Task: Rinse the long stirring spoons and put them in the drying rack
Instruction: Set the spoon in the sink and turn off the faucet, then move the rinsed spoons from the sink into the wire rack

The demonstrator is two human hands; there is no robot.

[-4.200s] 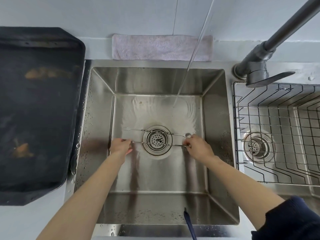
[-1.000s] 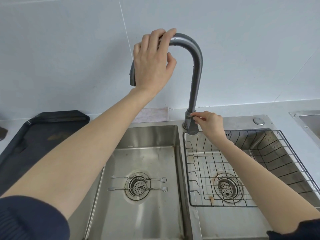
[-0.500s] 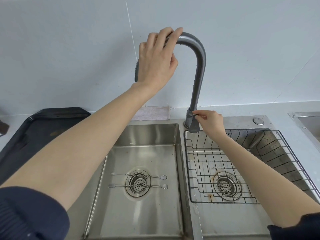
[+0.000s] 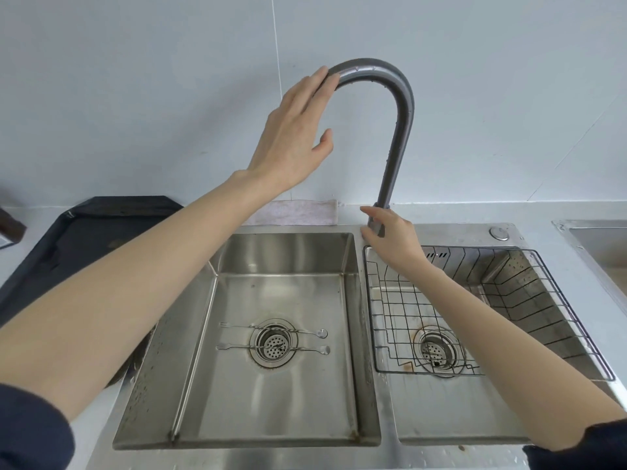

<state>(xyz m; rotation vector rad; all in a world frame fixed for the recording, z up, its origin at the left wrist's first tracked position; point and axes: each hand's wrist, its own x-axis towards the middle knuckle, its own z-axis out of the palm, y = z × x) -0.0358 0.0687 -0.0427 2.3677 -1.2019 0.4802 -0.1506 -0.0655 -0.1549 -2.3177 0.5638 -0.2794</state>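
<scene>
- A dark tray (image 4: 84, 239) is seen on the bench (image 4: 20, 266) at far left, well apart from the task items; a folded cloth (image 4: 298, 212) lies against the wall behind the left basin.
- The left hand (image 4: 291, 130) is raised at the faucet spout (image 4: 380, 76); its fingers (image 4: 319, 86) are straight and laid against the arch, the grip released, nothing grasped.
- Two long stirring spoons (image 4: 271, 340) are noted on the floor of the left sink basin (image 4: 285, 252), side by side across the drain strainer (image 4: 273, 344). Their long axes run left to right, bowls toward the right. No water is seen flowing.
- The spoons lie well below and toward the viewer from both hands. The right hand is judged slightly nearer, on the bowl side; the left is higher.
- The right hand (image 4: 390, 232) is at the faucet base (image 4: 376, 228). Whether its grip is clenched on a lever or merely touching cannot be told.
- A wire drying rack (image 4: 509, 259) is seated in the right basin, just beside the left basin, across the dividing wall (image 4: 368, 334). It holds nothing.
- Judgement: rinsing is not confirmed; neither spoon is racked. Either hand must descend into the basin. The thin handles lying flat on steel may resist pickup. The faucet column stands beside the lift path to the rack.
</scene>
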